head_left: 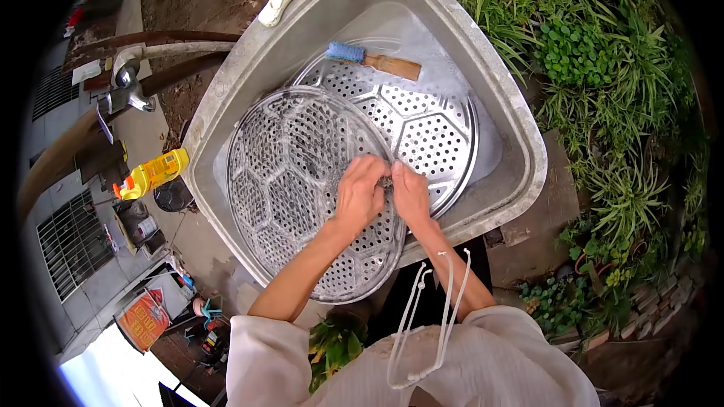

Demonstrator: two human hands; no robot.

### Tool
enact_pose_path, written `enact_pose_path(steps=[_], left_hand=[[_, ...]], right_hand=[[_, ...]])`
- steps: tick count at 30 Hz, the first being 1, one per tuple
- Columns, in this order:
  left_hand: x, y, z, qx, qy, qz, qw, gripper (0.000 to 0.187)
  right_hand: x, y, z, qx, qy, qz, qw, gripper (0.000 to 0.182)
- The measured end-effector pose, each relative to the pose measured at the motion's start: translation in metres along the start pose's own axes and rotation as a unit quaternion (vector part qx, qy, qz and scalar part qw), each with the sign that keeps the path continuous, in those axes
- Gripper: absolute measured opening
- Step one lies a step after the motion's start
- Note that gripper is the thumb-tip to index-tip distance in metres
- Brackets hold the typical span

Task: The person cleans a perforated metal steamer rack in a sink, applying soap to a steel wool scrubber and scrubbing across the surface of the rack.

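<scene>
A round perforated metal steamer plate (286,151) lies tilted in the sink, its lower edge overlapping the sink's front rim. Soapy streaks cover its upper face. My left hand (360,194) is closed and pressed onto this plate near its right side, over a grey wiry clump that looks like steel wool, mostly hidden by the fingers. Right beside it, my right hand (409,192) pinches the plate's right rim. Beneath lies a second, shinier steamer plate (434,143). A wooden-handled brush (392,65) with blue bristles rests across that lower plate's far part.
The grey stone sink (520,120) surrounds the plates. A yellow bottle (154,173) lies by its left rim, and a white object (279,3) sits on the upper left rim. A metal tap (130,90) stands at left. Green plants (603,105) grow at right.
</scene>
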State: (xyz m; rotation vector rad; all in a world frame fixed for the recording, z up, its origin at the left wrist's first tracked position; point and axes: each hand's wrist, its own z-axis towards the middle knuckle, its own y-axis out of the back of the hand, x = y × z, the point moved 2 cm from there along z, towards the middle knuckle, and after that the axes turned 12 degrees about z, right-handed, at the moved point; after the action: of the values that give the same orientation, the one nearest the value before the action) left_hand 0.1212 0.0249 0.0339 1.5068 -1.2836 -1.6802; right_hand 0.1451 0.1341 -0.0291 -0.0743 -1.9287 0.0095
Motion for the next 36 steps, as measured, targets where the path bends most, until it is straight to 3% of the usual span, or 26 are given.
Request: enact_pose_path(steps=[3,6,9,12,14,16,18,20,22,23,25,29,34,36], left_hand=[[0.034,0.005,0.026,-0.044,0.016,0.051,0.998,0.027],[0.048,0.007,0.04,-0.106,0.121,0.093,0.983,0.026],[-0.013,-0.008,-0.032,-0.027,-0.007,-0.001,1.0,0.03],[0.018,0.006,-0.031,-0.04,0.009,0.063,0.997,0.028],[0.078,0.019,-0.005,-0.096,0.156,0.15,0.972,0.027],[0.097,0.031,-0.003,-0.157,0.265,0.181,0.934,0.028],[0.08,0.017,-0.029,-0.155,0.2,0.15,0.956,0.028],[0.036,0.002,-0.048,-0.121,0.125,0.074,0.982,0.03],[0.015,0.004,-0.044,-0.072,0.075,0.036,0.994,0.031],[0.02,0.007,-0.047,-0.075,0.079,0.033,0.993,0.031],[0.055,0.025,-0.058,-0.042,0.17,0.088,0.981,0.03],[0.079,0.04,-0.094,-0.025,0.195,0.137,0.971,0.024],[0.046,0.021,-0.027,-0.009,0.155,0.106,0.982,0.023],[0.044,0.025,-0.029,-0.002,0.135,0.087,0.987,0.023]], right_hand=[[-0.002,0.001,-0.004,0.01,-0.016,-0.021,1.0,0.049],[-0.003,0.003,0.006,0.017,0.001,-0.021,1.0,0.05],[-0.005,0.0,0.004,0.011,-0.011,-0.014,1.0,0.049],[-0.005,-0.001,-0.002,0.017,-0.023,-0.018,0.999,0.044],[-0.003,-0.001,0.0,0.032,-0.046,-0.037,0.998,0.039],[-0.007,-0.003,0.002,0.014,0.042,-0.056,0.997,0.041],[0.001,-0.004,0.017,0.066,-0.096,-0.103,0.988,0.045],[0.003,-0.009,0.027,0.075,-0.137,-0.122,0.98,0.047],[-0.008,-0.01,0.026,0.077,-0.104,-0.116,0.985,0.047],[-0.014,-0.009,0.026,0.071,-0.073,-0.108,0.989,0.047],[-0.011,-0.004,0.024,0.078,-0.072,-0.116,0.988,0.047],[-0.006,-0.005,0.016,0.09,-0.073,-0.1,0.988,0.038],[-0.001,-0.003,0.012,0.093,-0.041,-0.025,0.994,0.042],[0.001,-0.001,0.011,0.118,-0.084,-0.039,0.989,0.043]])
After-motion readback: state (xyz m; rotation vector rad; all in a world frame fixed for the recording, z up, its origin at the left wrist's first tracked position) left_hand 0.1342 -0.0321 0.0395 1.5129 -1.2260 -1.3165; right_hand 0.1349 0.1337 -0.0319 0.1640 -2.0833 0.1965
